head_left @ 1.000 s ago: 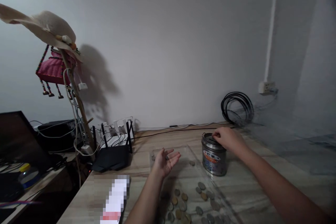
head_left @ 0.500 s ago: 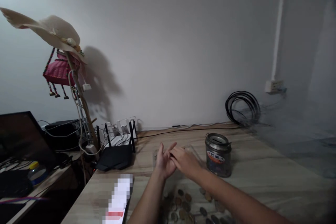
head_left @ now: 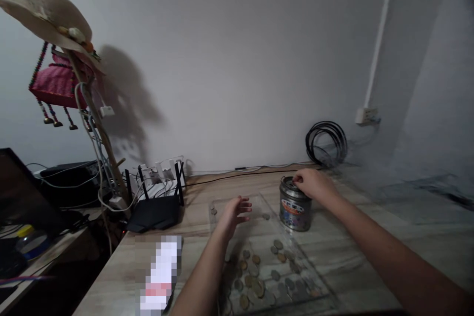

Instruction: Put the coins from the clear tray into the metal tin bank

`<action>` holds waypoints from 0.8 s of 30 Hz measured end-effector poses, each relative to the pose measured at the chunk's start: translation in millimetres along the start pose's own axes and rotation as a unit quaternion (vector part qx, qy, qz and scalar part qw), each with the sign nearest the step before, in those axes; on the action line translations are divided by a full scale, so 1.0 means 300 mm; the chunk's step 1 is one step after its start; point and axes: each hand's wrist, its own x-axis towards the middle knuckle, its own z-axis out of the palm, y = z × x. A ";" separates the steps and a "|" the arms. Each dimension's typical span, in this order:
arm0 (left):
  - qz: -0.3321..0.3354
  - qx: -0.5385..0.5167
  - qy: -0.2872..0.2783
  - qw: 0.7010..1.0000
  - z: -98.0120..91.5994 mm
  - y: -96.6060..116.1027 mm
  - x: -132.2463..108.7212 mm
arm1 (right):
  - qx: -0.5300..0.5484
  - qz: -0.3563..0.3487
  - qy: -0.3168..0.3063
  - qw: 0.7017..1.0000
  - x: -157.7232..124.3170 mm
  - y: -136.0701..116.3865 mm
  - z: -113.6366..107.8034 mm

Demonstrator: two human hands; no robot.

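A small metal tin (head_left: 294,207) with a slotted lid stands on the wooden table. My right hand (head_left: 313,183) rests on the tin's top, fingers pinched together at the lid; what they hold is too small to see. My left hand (head_left: 234,212) hovers palm-up over the far end of a clear tray (head_left: 218,207), fingers loosely curled and apart, and I cannot tell whether coins lie in it. Several coins (head_left: 259,276) lie scattered in the tray, nearer to me.
A black router (head_left: 153,210) with antennas sits left of the tray, with cables behind it. A blurred white object (head_left: 161,276) lies at the table's near left. A coil of black cable (head_left: 326,143) leans on the wall. A hat (head_left: 44,15) and pink bag (head_left: 55,84) hang on a stand.
My right hand left my left palm and went back to the tin's lid. My left hand stayed over the tray. The view shifted slightly.
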 end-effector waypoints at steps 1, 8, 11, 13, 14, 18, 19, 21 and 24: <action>0.005 0.051 0.015 0.999 -0.002 -0.005 0.000 | 0.000 -0.003 -0.001 1.000 0.005 -0.002 0.003; 0.020 0.479 -0.058 0.875 0.001 -0.024 0.005 | 0.014 -0.071 0.009 0.997 -0.063 -0.050 0.007; -0.024 0.603 -0.153 0.783 0.037 -0.024 -0.021 | 0.058 -0.182 -0.067 0.979 -0.209 -0.124 0.075; -0.021 0.661 -0.181 0.728 0.066 -0.031 -0.054 | 0.087 -0.260 -0.160 0.948 -0.315 -0.180 0.146; -0.012 0.686 -0.190 0.702 0.077 -0.036 -0.075 | 0.104 -0.288 -0.199 0.931 -0.361 -0.207 0.182; 0.015 0.726 -0.217 0.653 0.079 -0.053 -0.173 | 0.178 -0.305 -0.261 0.898 -0.471 -0.293 0.274; 0.017 0.720 -0.218 0.659 0.070 -0.054 -0.197 | 0.189 -0.293 -0.267 0.898 -0.483 -0.310 0.281; 0.000 0.697 -0.229 0.680 0.047 -0.048 -0.240 | 0.203 -0.275 -0.289 0.894 -0.500 -0.341 0.282; -0.059 0.648 -0.277 0.707 0.020 -0.031 -0.291 | 0.210 -0.284 -0.331 0.875 -0.516 -0.377 0.265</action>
